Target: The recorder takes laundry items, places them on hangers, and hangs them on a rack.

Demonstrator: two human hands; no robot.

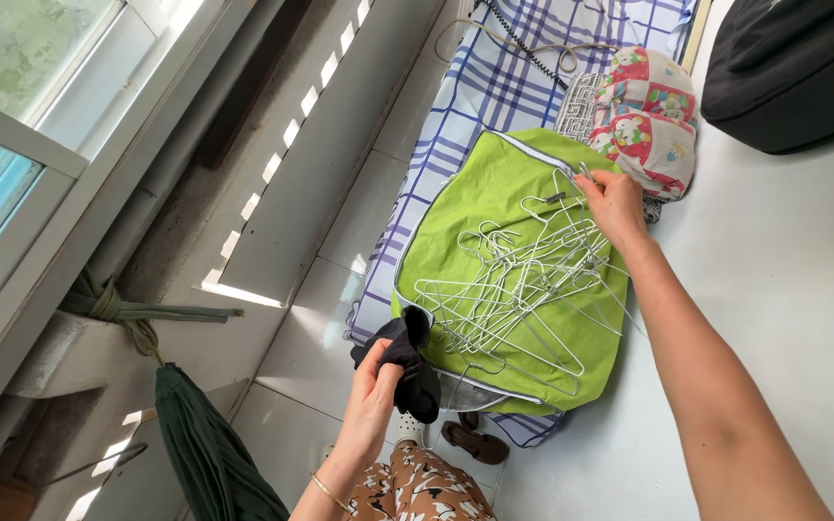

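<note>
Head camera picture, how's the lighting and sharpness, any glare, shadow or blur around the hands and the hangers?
Head view: bright daylight from the window, with sunlit patches striping the floor. The wire hangers on the green cloth read sharply. Right hand and left hand, gripping a black garment, are evenly lit, without motion blur. Straight edges bend near the frame's borders.

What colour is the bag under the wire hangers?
Bright green; the head view shows the bag clearly, under the hangers.

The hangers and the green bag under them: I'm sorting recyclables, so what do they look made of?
The hangers look like thin bare metal wire, pale and glinting, possibly coated. The green bag looks like matte woven fabric: it creases softly.
</note>
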